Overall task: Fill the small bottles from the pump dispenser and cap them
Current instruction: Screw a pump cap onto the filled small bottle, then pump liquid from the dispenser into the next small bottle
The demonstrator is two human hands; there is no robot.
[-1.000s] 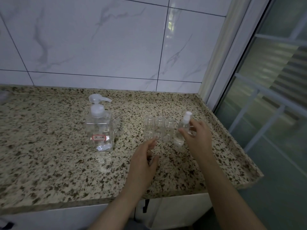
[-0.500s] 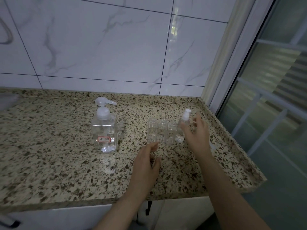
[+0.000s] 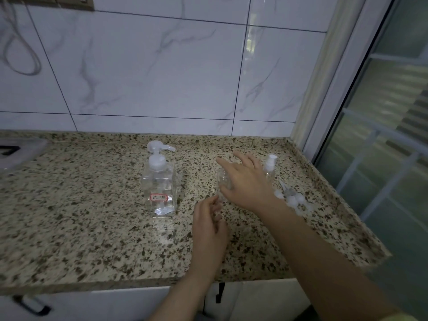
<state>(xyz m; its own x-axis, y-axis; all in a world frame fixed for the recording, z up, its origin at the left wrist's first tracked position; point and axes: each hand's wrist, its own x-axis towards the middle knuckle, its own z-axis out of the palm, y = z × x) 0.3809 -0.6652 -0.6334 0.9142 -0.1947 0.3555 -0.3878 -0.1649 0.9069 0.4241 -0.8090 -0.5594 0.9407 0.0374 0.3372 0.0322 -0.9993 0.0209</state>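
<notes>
my right hand (image 3: 245, 181) reaches over the clear small bottles (image 3: 224, 181), fingers spread, thumb by 1 of them. my left hand (image 3: 209, 224) hovers loosely curled just below. the pump dispenser (image 3: 159, 181) stands left on the speckled surface (image 3: 81, 216); a capped spray bottle (image 3: 269, 167) and loose white caps (image 3: 293, 200) sit right.

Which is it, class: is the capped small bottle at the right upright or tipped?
Upright: the capped spray bottle stands on the counter, white top uppermost.
</notes>
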